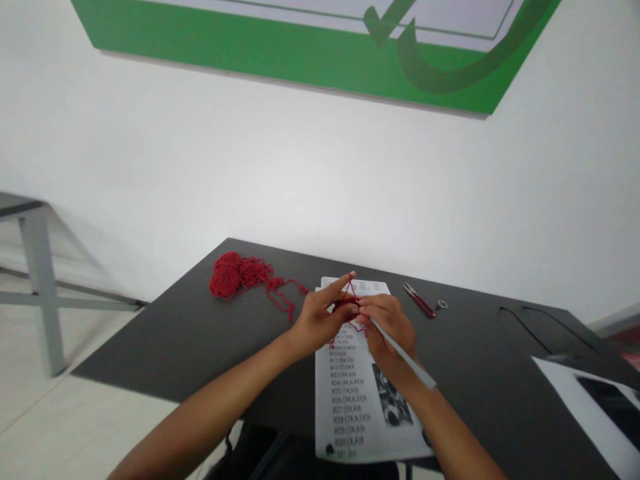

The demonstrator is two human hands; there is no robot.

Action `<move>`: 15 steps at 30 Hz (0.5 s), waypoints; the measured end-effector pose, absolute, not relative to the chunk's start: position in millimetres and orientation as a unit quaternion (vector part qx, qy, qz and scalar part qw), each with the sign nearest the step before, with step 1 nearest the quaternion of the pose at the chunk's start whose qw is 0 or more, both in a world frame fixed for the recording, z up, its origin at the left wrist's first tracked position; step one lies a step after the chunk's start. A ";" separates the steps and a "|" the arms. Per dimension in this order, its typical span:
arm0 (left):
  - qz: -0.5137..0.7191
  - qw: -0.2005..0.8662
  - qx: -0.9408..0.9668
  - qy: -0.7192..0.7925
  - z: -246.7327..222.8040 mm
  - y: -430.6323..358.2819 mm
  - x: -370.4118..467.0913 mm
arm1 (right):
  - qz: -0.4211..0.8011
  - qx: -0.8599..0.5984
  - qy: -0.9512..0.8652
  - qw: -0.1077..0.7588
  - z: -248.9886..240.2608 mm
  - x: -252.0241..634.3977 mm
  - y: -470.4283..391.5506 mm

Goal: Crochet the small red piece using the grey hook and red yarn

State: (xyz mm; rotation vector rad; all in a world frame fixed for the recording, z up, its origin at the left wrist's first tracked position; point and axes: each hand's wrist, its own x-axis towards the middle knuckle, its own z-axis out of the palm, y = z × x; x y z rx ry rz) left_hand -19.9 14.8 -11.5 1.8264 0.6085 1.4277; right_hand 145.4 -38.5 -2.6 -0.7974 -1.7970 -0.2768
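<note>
My left hand (323, 313) pinches a small piece of red crochet work (345, 305), with its index finger raised and a strand of red yarn (353, 287) stretched over the fingertip. In my right hand (393, 327) is a crochet hook (405, 353), its grey handle slanting back over the wrist. The hook's tip is hidden among the fingers at the red work. Both hands meet above the printed pattern sheets (345, 400), which show rows of stitch counts and a dark photo. A loose end of red yarn hangs below the fingers.
A red yarn ball (227, 275) with tangled strands lies on the dark table (240, 360) at left. Red-handled thread snips (419, 300) and a small ring (441, 305) lie at right. Farther right are eyeglasses (545, 333) and a phone (610, 407) on white paper.
</note>
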 end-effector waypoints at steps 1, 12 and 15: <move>0.561 0.348 0.709 0.247 -12.5 14.4 -19.2 | -0.156 -0.329 -0.770 0.524 -3.5 146.0 -37.4; 0.509 0.746 0.395 0.168 -12.5 -0.5 -2.9 | -0.272 -0.371 -0.739 0.492 -16.6 151.4 -34.3; 0.487 0.784 0.355 0.151 -8.3 -0.7 -4.5 | -0.200 -0.374 -0.721 0.548 -13.7 148.9 -35.2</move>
